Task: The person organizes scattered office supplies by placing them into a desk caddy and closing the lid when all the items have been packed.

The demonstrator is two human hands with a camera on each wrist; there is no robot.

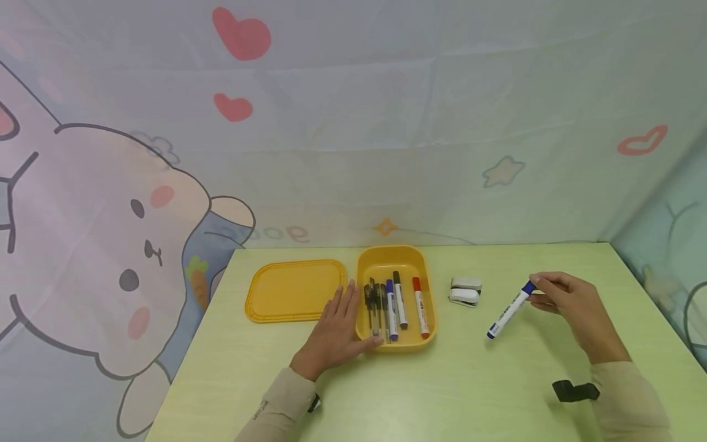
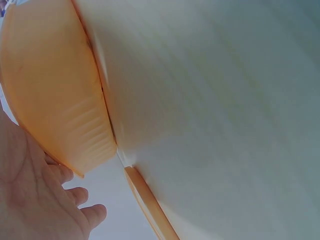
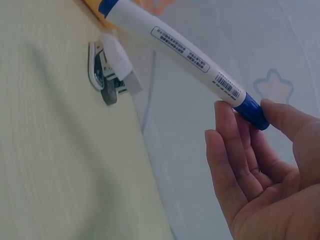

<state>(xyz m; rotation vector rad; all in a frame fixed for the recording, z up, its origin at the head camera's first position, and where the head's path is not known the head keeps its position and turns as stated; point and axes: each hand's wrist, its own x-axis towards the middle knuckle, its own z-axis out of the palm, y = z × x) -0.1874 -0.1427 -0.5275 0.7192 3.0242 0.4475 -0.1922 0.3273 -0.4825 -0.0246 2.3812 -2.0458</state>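
Observation:
Between thumb and fingertips my right hand (image 1: 569,307) pinches the blue cap of a white whiteboard marker (image 1: 509,314). The marker slants down to the left above the table, and its barcode label faces the right wrist view. My left hand (image 1: 335,339) rests against the near left side of a yellow box (image 1: 432,307), fingers straight and thumb over the rim. Inside the box lie several black pens (image 1: 371,301), a blue marker (image 1: 391,310), a black marker (image 1: 400,301) and a red marker (image 1: 421,307). In the left wrist view, fingers touch the box wall (image 2: 55,85).
A flat yellow lid (image 1: 296,290) lies left of the box. To the box's right stand two small staplers, one white (image 1: 464,297) and one greyish (image 1: 466,283). A printed curtain (image 1: 353,123) hangs behind the table's far edge.

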